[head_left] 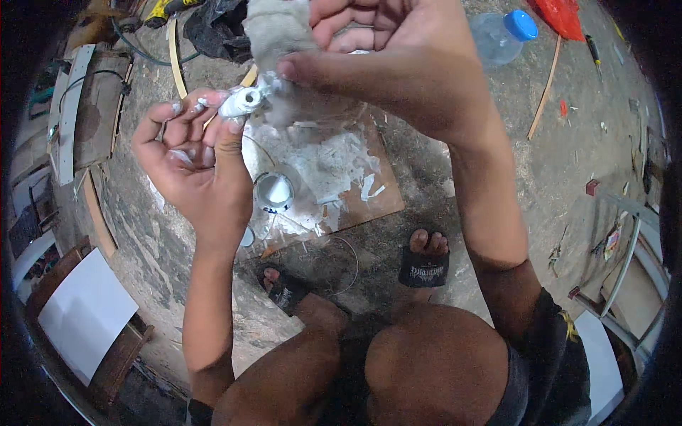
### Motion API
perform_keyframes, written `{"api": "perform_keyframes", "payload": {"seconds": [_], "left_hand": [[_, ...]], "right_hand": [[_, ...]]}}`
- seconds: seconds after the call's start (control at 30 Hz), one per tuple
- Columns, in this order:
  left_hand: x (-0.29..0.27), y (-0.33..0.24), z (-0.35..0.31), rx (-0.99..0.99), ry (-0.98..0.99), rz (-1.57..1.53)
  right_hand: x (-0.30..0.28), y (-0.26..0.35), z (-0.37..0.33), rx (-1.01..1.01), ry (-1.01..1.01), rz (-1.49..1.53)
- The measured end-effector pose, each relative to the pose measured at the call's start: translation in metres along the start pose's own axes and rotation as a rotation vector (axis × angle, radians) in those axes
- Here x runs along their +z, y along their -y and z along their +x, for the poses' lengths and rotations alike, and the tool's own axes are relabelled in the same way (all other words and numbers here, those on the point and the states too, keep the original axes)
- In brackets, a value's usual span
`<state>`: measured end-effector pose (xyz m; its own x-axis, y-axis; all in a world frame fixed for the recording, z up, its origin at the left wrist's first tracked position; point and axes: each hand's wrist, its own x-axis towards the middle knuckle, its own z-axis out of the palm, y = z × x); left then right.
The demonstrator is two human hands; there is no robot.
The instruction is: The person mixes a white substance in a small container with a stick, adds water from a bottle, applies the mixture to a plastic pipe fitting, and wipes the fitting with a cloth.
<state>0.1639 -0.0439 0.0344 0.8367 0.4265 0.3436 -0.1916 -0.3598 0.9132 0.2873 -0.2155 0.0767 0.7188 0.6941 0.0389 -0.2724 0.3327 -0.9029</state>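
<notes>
My left hand (pixel 202 145) is closed in a pinch around a small white tube-shaped piece (pixel 240 104) with a dark round hole in its end. White smears mark these fingertips. Higher up, my right hand (pixel 398 57) grips a greyish-white cloth (pixel 278 32), its thumb pressed on the fabric. The lower part of the cloth is blurred and hangs beside the white piece; whether they touch I cannot tell. Below both hands stands an open can (pixel 275 192) with white paint-like stuff inside, on a brown board (pixel 387 202) covered in white splashes.
A clear bottle with a blue cap (pixel 522 25) and a red plastic bag (pixel 558 15) lie at the upper right. A black plastic bag (pixel 217 32) is at the upper left. White panels (pixel 89 312) lean at the left, and a metal frame (pixel 625 202) stands at the right.
</notes>
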Motion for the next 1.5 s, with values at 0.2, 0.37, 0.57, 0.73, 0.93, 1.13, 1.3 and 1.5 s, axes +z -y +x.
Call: {"api": "perform_keyframes", "payload": {"seconds": [0.2,0.37,0.57,0.73,0.93,1.13,1.3,1.5], "left_hand": [[0.000,0.004,0.001,0.069,0.006,-0.051],[-0.002,0.002,0.001,0.081,0.000,-0.028],[0.002,-0.003,0.001,-0.069,-0.082,-0.052],[0.002,-0.009,0.006,-0.180,-0.111,-0.064],[-0.001,-0.016,0.009,-0.279,-0.086,-0.153],[-0.001,-0.017,0.008,-0.341,-0.091,-0.367],[0.000,-0.013,0.008,-0.355,-0.100,-0.399],[0.003,-0.014,0.006,-0.371,-0.125,-0.315]], "right_hand": [[-0.005,0.001,-0.003,-0.115,-0.015,-0.107],[0.006,-0.011,-0.002,-0.041,-0.016,0.041],[0.017,-0.039,0.005,-0.049,-0.043,0.148],[0.014,-0.046,0.009,-0.056,-0.010,0.254],[0.001,-0.062,0.011,-0.038,-0.031,0.178],[0.002,-0.055,-0.003,-0.077,-0.227,0.093],[0.013,-0.063,0.000,-0.350,-0.148,-0.051],[0.026,-0.058,0.003,-0.456,-0.211,-0.235]]}}
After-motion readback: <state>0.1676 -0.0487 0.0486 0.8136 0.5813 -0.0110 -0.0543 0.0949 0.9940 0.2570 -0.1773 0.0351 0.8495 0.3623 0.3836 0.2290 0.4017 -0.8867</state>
